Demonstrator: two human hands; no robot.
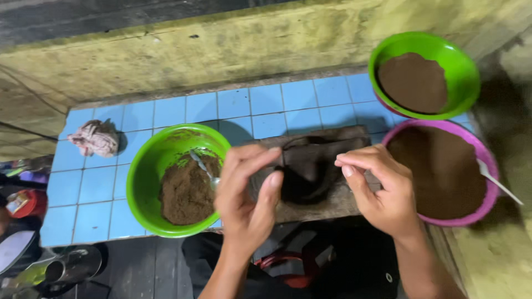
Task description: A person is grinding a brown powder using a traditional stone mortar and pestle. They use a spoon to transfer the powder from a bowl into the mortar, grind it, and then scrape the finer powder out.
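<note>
Pinching with curled fingers, the left hand [246, 194] and right hand [382, 191] work over a dark, worn wooden block [321, 166]; what either grips is hidden, cannot tell. The block lies on glossy blue tiles [233, 105]. Just left, a smooth green bowl [145, 166] holds coarse brown powder and a metal spoon [202, 165]. Right, a pink bowl [487, 166] of powder with a white spoon [499, 180]. A crumpled rag [95, 137] lies far left.

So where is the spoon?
In the head view, the spoon leans inside the left green bowl, over brown powder, beside the left hand.
</note>
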